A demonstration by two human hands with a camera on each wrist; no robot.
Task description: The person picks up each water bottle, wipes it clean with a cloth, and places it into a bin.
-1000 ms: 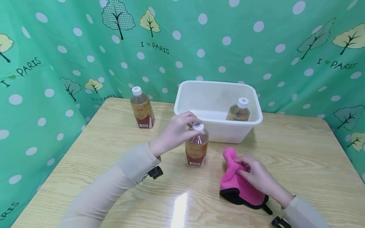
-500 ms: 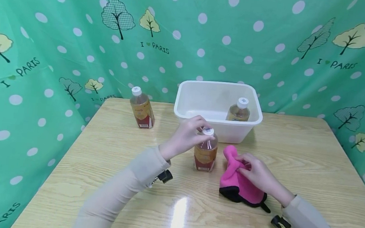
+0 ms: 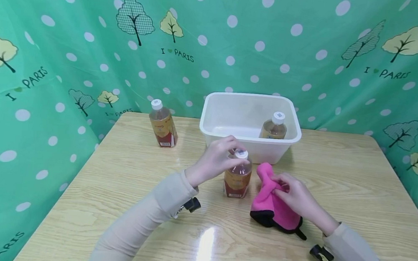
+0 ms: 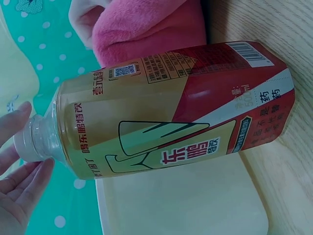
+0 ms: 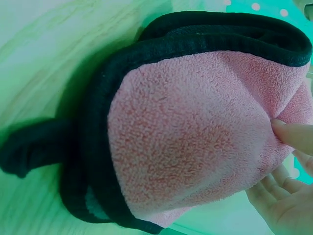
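My left hand [image 3: 215, 158] grips the white cap of a plastic drink bottle [image 3: 236, 184] that stands upright at mid-table. In the left wrist view, the fingers and thumb close round the cap of this red and gold bottle [image 4: 171, 112]. To its right, my right hand [image 3: 295, 197] pinches a bunched pink cloth [image 3: 270, 201] with black edging and a black loop. The right wrist view shows thumb and fingers gathering the fuzzy pink cloth [image 5: 186, 122] on one side. A narrow gap separates bottle and cloth in the head view.
Behind the held bottle stands a white plastic tub [image 3: 229, 111] with one similar bottle [image 3: 273, 129] inside, at its right. Another bottle [image 3: 163, 128] stands at the back left of the wooden table [image 3: 125, 173]. A green dotted curtain [image 3: 218, 34] encloses the back and sides.
My left hand and the bottle have moved right and slightly nearer, closer to the pink cloth. The right hand keeps its pinch, with the cloth shifted a little.
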